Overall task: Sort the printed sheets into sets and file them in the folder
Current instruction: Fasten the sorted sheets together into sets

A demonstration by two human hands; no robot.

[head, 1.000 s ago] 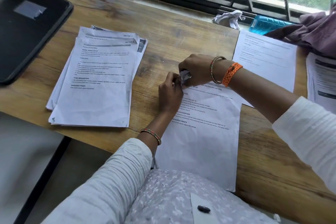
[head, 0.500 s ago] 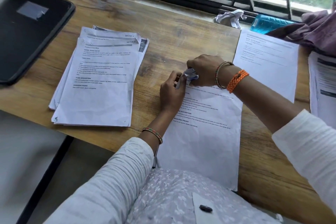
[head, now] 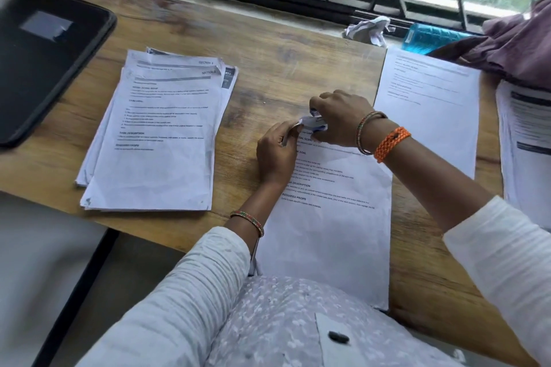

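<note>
Both my hands pinch the crumpled top corner point(head: 313, 124) of the centre set point(head: 328, 217); pulling apart risks tearing it.

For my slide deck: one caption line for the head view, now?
Both hands, left and right, pinch the crumpled top corner of a printed white sheet on the wooden desk.

A black folder point(head: 44, 59), white black-printed sheets point(head: 158, 140), an orange braided band point(head: 391, 143) and a teal packet point(head: 429, 39) are seen.
</note>
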